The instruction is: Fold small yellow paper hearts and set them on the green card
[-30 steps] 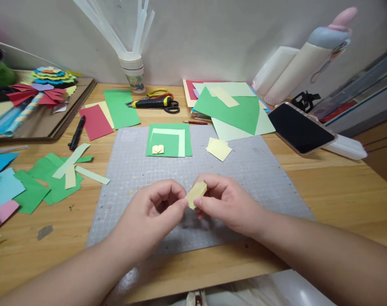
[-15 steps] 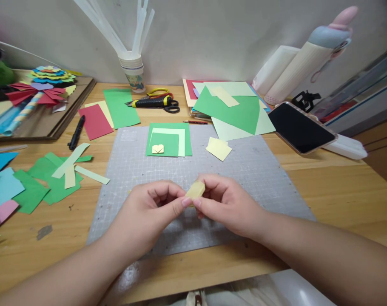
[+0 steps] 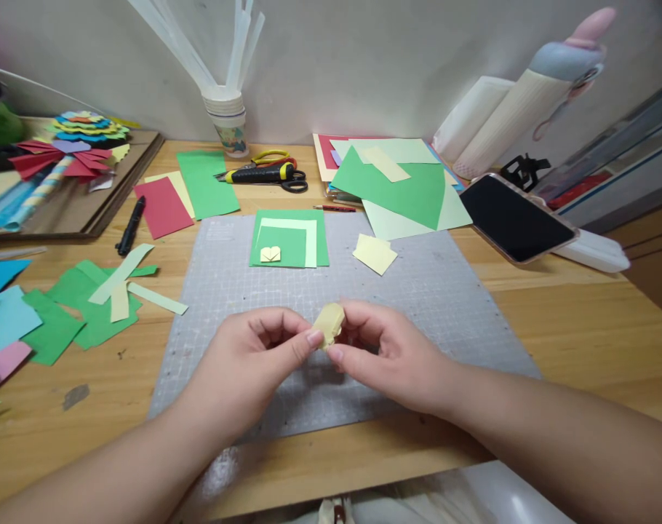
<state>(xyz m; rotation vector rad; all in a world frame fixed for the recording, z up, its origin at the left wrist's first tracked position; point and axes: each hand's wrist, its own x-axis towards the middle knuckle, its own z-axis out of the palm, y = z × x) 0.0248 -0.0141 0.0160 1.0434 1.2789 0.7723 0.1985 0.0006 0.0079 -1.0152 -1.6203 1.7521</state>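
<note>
Above the grey cutting mat (image 3: 227, 291), a small folded piece of pale yellow paper (image 3: 327, 322) is held between both hands. My left hand (image 3: 265, 349) pinches its left end, thumb on top. At its right side, my right hand (image 3: 383, 346) is closed on it, with the thumb below and the fingers behind, partly hidden. Farther back on the mat lies a stack of green and light green squares (image 3: 317, 247), bearing a small folded yellow heart (image 3: 270, 254). Two or so yellow paper pieces (image 3: 375, 255) rest to the right of it.
Green and pale paper scraps (image 3: 105, 298) lie at the left. Behind the mat are a utility knife (image 3: 260, 173), scissors (image 3: 294, 183), a pencil (image 3: 335, 209) and paper sheets (image 3: 396, 185). A phone (image 3: 519, 218) leans at the right; a paper cup (image 3: 231, 131) holds straws.
The folded yellow paper has been turned slightly, and its lower right edge now shows uneven folds. My right thumb has slipped a little down and off its face.
</note>
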